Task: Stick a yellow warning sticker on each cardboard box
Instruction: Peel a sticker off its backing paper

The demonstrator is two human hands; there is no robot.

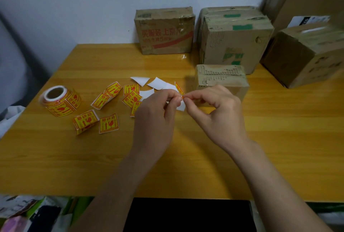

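My left hand (154, 118) and my right hand (219, 114) meet above the middle of the wooden table (186, 157), both pinching one yellow warning sticker (179, 88) with its white backing (181, 105) hanging below. A small cardboard box (221, 79) stands just behind my right hand. Further back are a box with red print (164, 32), a box with green tape (234, 40) and two larger boxes (305, 55) at the right. A sticker roll (59, 100) lies at the left, with several loose yellow stickers (108, 123) between it and my hands.
Several white backing papers (157, 82) lie behind my left hand. A black flat object (188, 215) sits at the table's near edge. Bags and cloth (33, 215) are piled low at the left. A white wall runs behind the boxes.
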